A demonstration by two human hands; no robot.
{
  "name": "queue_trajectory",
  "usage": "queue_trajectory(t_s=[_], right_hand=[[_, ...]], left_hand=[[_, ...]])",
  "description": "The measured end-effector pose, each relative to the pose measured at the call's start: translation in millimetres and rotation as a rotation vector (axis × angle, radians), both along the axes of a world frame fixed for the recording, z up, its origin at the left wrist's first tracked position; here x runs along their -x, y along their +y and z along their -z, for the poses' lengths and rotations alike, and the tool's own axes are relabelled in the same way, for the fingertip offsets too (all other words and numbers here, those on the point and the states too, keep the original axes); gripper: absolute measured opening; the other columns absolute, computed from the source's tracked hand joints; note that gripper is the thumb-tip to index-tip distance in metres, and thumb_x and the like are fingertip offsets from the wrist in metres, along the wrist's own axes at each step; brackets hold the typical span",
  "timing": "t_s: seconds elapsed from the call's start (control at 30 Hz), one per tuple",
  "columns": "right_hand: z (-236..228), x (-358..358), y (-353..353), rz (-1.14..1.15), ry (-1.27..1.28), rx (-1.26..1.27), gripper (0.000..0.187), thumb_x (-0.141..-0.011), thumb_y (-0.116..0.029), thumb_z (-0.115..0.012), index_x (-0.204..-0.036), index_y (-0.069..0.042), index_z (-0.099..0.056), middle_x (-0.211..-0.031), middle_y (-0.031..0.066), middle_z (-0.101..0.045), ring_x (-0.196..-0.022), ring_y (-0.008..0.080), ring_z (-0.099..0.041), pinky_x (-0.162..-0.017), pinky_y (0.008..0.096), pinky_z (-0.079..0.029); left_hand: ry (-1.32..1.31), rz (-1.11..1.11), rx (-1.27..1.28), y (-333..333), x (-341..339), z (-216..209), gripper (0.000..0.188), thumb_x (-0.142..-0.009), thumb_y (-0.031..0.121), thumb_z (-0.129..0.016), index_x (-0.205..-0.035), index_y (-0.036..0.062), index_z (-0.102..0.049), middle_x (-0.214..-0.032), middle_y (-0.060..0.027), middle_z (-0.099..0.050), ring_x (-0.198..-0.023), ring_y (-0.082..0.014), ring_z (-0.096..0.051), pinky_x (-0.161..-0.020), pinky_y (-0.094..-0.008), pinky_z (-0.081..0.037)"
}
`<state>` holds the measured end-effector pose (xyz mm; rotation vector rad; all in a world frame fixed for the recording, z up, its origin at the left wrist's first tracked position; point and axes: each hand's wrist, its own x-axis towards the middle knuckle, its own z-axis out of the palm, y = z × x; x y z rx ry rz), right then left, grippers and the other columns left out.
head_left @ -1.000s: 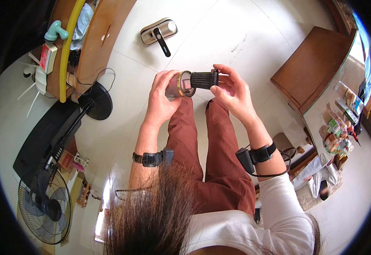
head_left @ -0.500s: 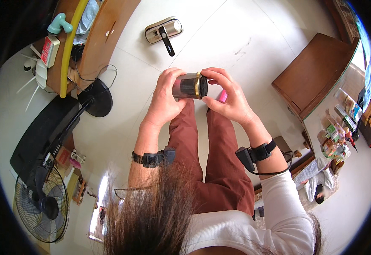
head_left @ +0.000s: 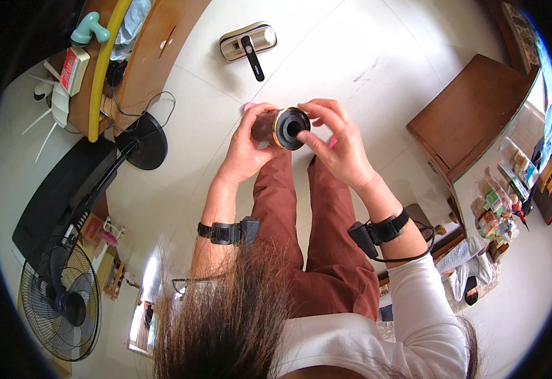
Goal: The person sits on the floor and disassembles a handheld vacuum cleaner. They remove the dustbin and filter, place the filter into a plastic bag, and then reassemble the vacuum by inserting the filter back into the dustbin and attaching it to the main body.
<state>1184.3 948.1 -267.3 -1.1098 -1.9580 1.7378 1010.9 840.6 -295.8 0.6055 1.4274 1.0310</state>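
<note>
A smoky see-through dust cup with a gold ring and a black round end is held up in front of me, above the floor. My left hand is wrapped round its clear side, thumb below and fingers above. At the black end, my right hand has its fingertips by the upper rim and its thumb across the face, closed around that end. A dark hole shows in the middle of the black face. On the floor beyond lies a silver handheld vacuum body with a black handle.
To the left are a wooden cabinet, a black round stand base and a fan. A brown wooden box-shaped piece stands at right, beside a glass-edged table with several small packages.
The dust cup has turned so its black end faces me more. My right thumb has moved onto that face. My left hand keeps its hold.
</note>
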Motion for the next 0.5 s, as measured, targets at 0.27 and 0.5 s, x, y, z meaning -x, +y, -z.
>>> queue_trajectory(t_s=[0.27,0.5], right_hand=[[8,3,-2,0.304,0.143,0.805,0.030,-0.096,-0.016,-0.062,-0.121,-0.001,-0.060,-0.103,0.0028,-0.064,-0.085,0.0082,-0.060,-0.076,0.0248,-0.051],[21,1,-8,0.358,0.110,0.834,0.029,-0.095,-0.015,-0.062,-0.120,-0.001,-0.061,-0.097,0.0016,-0.065,-0.083,0.0074,-0.058,-0.077,0.0234,-0.049]], left_hand=[[-0.202,-0.037,0.041,5,-3,0,0.077,-0.071,-0.011,-0.076,-0.136,0.0155,-0.044,-0.130,-0.0024,-0.051,-0.123,-0.0185,-0.051,-0.102,-0.0348,-0.048],[-0.379,-0.035,0.106,7,3,-3,0.073,-0.083,0.012,-0.066,-0.149,0.0115,-0.034,-0.133,-0.0090,-0.048,-0.131,-0.0196,-0.041,-0.111,-0.0380,-0.034]])
